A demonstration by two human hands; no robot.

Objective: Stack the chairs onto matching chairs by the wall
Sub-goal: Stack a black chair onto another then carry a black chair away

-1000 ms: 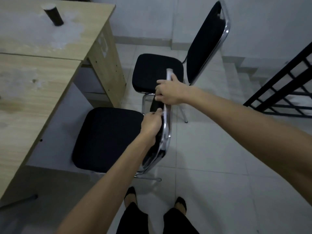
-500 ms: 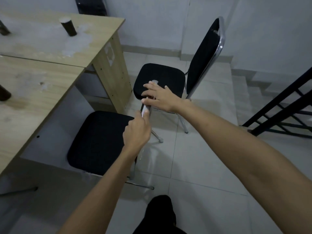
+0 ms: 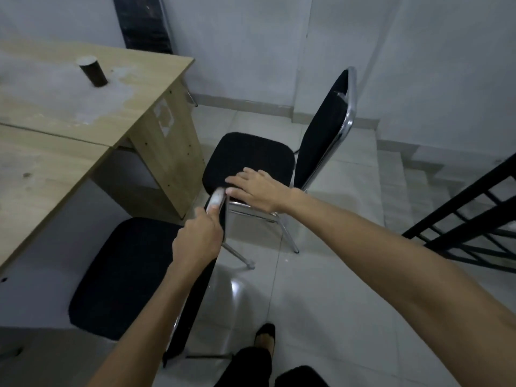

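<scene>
Two black padded chairs with chrome frames stand on the tiled floor. The near chair sits by the desk, its backrest edge-on below me. My left hand grips the top of that backrest's chrome rail. The far chair stands beyond it, close to the white wall, with its backrest to the right. My right hand hovers or rests with straight fingers at the front edge of the far chair's seat, next to the near chair's backrest top. It holds nothing.
Wooden desks fill the left side, with a dark cylinder on top. A black metal railing and steps going down lie at the right. My feet stand on bare tiles behind the near chair.
My right hand has let go of the near chair's backrest and moved forward over the far chair's seat. My left hand has kept its grip. The view has shifted forward and up.
</scene>
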